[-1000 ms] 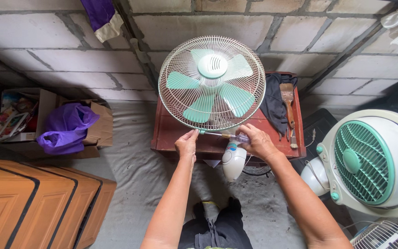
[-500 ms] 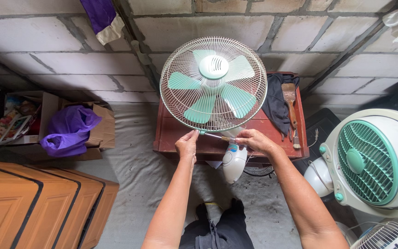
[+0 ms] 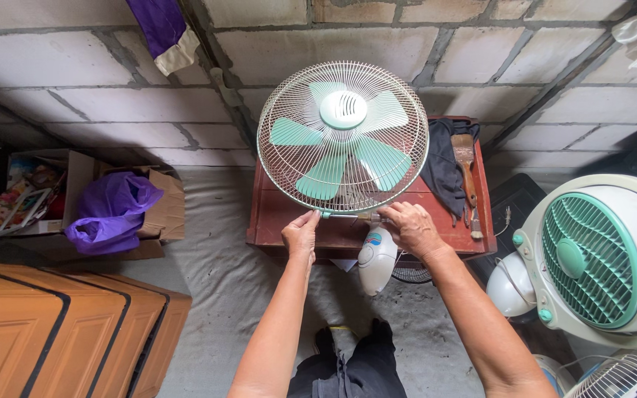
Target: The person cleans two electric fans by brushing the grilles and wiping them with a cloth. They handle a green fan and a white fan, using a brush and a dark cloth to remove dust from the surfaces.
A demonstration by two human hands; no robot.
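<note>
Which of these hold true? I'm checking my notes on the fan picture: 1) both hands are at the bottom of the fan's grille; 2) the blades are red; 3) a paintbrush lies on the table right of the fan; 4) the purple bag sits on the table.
1) True: the left hand and right hand meet the lower rim of the fan.
2) False: the blades are mint green.
3) True: the paintbrush lies on the red table, beside a dark cloth.
4) False: the purple bag rests in a cardboard box on the floor.
</note>
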